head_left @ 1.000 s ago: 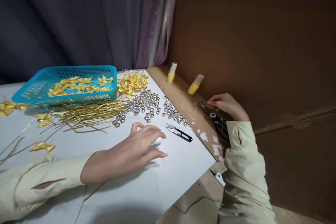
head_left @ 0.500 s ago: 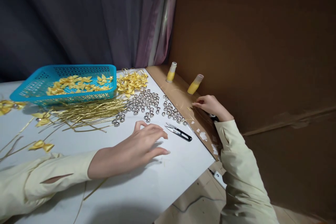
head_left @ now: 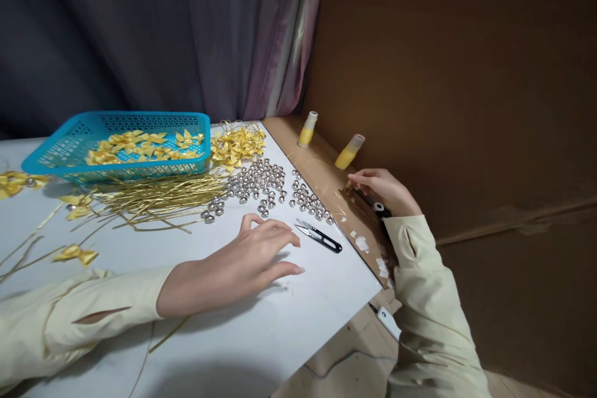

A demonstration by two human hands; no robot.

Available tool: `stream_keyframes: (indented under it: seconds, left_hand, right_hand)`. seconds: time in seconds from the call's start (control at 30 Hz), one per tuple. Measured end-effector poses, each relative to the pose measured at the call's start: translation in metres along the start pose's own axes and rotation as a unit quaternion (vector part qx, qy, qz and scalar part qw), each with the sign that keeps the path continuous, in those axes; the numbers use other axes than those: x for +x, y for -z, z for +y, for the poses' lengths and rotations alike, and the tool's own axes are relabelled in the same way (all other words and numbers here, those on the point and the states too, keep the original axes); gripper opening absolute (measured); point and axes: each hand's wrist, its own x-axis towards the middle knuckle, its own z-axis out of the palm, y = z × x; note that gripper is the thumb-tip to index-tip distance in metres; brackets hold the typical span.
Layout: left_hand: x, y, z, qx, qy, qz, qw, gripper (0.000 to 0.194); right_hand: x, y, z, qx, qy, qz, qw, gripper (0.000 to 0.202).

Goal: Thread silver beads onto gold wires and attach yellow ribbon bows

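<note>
"What is the left hand [head_left: 249, 261] doing?"

"Curved, thumb and fingers apart, over the white table [head_left: 242, 348], near the black snips [head_left: 321, 238]."

"And the right?"

"That hand [head_left: 387, 189] has fingertips together above the brown strip [head_left: 321, 168]; whether they pinch anything, I cannot tell."

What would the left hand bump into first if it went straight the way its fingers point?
Probably the little black-handled snips, lying just past the fingertips of the left hand. The hand might pass over them, though: its height above the table is unclear.
</note>
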Motion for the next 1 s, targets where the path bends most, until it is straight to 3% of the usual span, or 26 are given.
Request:
stream_keyframes:
  seconds: [0.1, 0.3, 0.47, 0.63, 0.83, 0.93, 1.0]
  left_hand:
    - [0.0, 0.0, 0.0, 0.0, 0.0, -0.002, 1.0, 0.027]
    - [0.0, -0.001, -0.001, 0.011, 0.002, -0.001, 1.0, 0.027]
    - [0.0, -0.001, 0.0, 0.012, 0.002, 0.002, 1.0, 0.028]
    - [-0.001, -0.001, -0.001, 0.007, 0.006, 0.004, 1.0, 0.027]
    - [0.005, 0.007, -0.002, -0.015, 0.022, 0.017, 1.0, 0.027]
    - [0.017, 0.024, 0.003, -0.081, 0.065, 0.025, 0.994, 0.032]
    - [0.028, 0.036, 0.008, -0.177, 0.095, 0.013, 0.98, 0.05]
  right_hand:
    - [0.0, -0.001, 0.003, 0.007, -0.012, 0.007, 1.0, 0.028]
    - [-0.009, 0.009, 0.007, -0.051, -0.012, 0.115, 0.992, 0.033]
    - [-0.012, -0.001, -0.001, -0.085, 0.041, 0.07, 0.993, 0.022]
    - [-0.006, -0.011, -0.004, -0.069, 0.049, 0.086, 0.993, 0.019]
    - [-0.03, 0.018, -0.022, 0.003, 0.033, 0.177, 0.984, 0.027]
    - [-0.057, 0.032, -0.051, 0.056, 0.05, 0.122, 0.99, 0.034]
    - [-0.074, 0.033, -0.076, 0.11, 0.062, 0.002, 0.992, 0.035]
